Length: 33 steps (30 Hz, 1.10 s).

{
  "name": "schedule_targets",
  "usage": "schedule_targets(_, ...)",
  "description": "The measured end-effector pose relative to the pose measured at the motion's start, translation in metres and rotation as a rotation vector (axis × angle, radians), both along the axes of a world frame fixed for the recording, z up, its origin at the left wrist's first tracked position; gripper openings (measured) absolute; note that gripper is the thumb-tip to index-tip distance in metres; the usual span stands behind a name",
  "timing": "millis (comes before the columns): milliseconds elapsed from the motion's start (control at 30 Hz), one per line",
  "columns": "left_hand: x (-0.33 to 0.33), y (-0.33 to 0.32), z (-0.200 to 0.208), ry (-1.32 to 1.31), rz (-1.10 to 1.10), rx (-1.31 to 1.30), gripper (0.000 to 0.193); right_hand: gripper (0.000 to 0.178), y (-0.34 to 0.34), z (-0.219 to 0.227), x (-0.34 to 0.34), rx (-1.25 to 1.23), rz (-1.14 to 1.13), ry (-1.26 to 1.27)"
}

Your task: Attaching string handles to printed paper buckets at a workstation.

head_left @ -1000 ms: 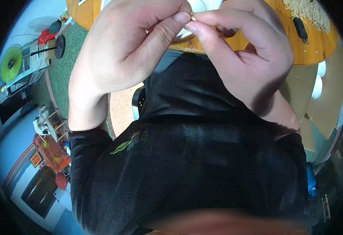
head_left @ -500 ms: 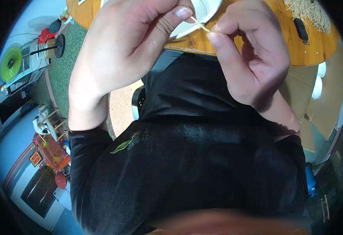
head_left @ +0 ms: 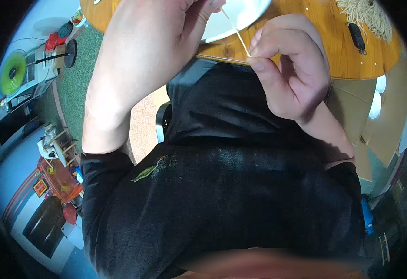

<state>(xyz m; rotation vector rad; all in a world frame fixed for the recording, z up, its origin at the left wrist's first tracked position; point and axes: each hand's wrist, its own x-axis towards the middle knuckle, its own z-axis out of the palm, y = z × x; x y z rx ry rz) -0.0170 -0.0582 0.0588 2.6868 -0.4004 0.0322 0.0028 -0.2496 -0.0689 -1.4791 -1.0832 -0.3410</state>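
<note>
Just one view here — a head-worn fisheye looking steeply down the person's own front. Super close: both hands fill the top, the round wooden table (head_left: 333, 51) edge sits right behind them, and the floor bends away toward the rim.

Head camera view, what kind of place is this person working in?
Probably a lived-in room at home, used for handwork: a round wooden table with a white plate and a bundle of pale fibres, green carpet, and cluttered shelves with toys on the floor.

Left hand (head_left: 143, 56) raised, fingers pinched; right hand (head_left: 291, 69) curled, fingers pinched.
</note>
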Motion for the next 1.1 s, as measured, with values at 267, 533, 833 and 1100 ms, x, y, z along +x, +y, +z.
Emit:
schedule_targets(267, -0.003, 0.002, -0.003, 0.018, 0.003, -0.043, 0.012, 0.035, -0.004, -0.02, 0.001, 0.217, -0.076, 0.154)
schedule_targets(533, -0.003, 0.004, -0.003, 0.034, -0.003, -0.071, 0.009, 0.03, -0.004, 0.001, -0.002, -0.198, -0.373, -0.338)
schedule_targets(833, -0.001, 0.007, -0.006, 0.04, -0.051, -0.099, 0.01, 0.009, 0.008, 0.009, 0.004, 0.007, -0.116, -0.139)
schedule_targets(1100, 0.0, 0.005, -0.009, 0.013, -0.029, -0.055, 0.011, 0.01, 0.006, 0.014, -0.014, 0.042, -0.115, 0.477)
